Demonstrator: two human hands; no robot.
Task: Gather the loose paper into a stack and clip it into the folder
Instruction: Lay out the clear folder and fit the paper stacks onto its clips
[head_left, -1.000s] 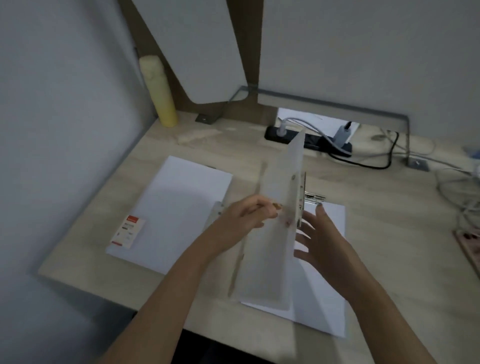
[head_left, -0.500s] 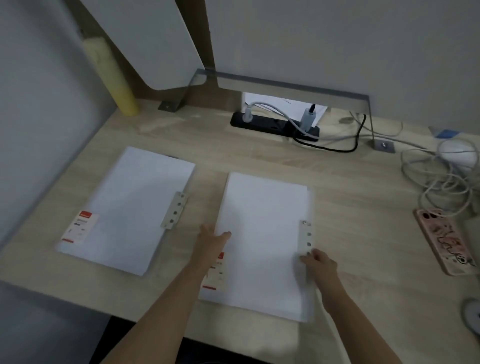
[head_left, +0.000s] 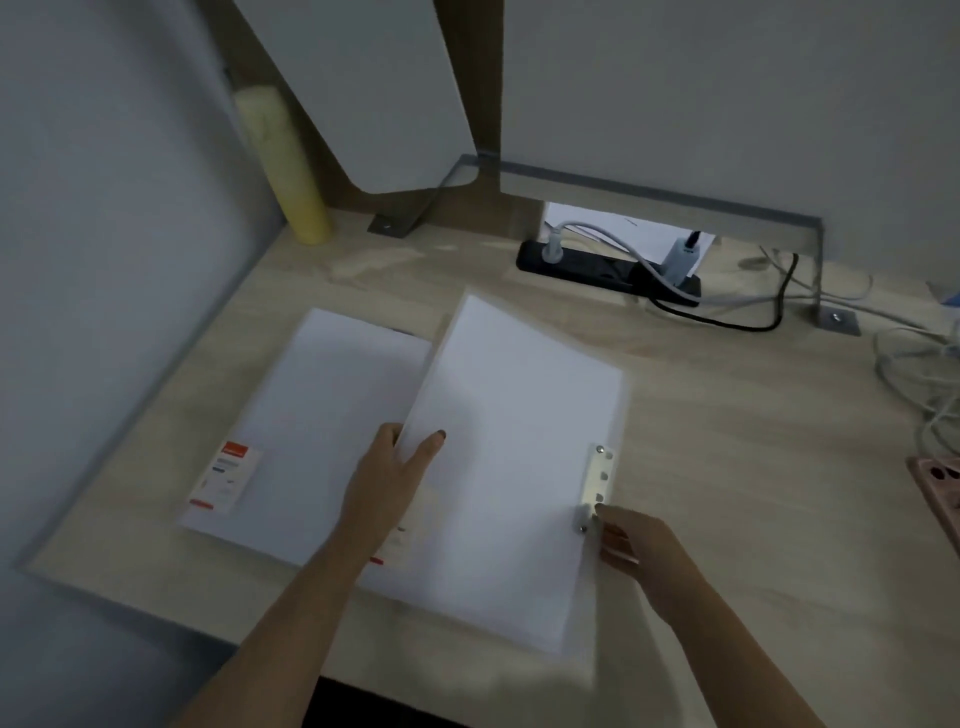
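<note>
Back-left, a yellow roll (head_left: 280, 166) is standing in the corner. A folder (head_left: 311, 410) w/ a red-and-white label (head_left: 226, 475) is lying flat on the left of the surface (head_left: 753, 441). The left hand (head_left: 387, 483) is pinching the left edge of a 2nd folder (head_left: 519, 415), thumb on top and fingers underneath, holding that edge tilted up over the 1st folder's right side. White paper (head_left: 493, 545) is showing through its cover. On its right edge a metal clip (head_left: 597, 480) is sitting. The right hand (head_left: 631, 545) is touching the clip's near end w/ curled fingers. It's too blurry to tell whether it's actually gripping. At the back, a power strip (head_left: 608, 267) is lying w/ cables plugged in. A pink phone (head_left: 940, 493) is lying at the far right edge.
</note>
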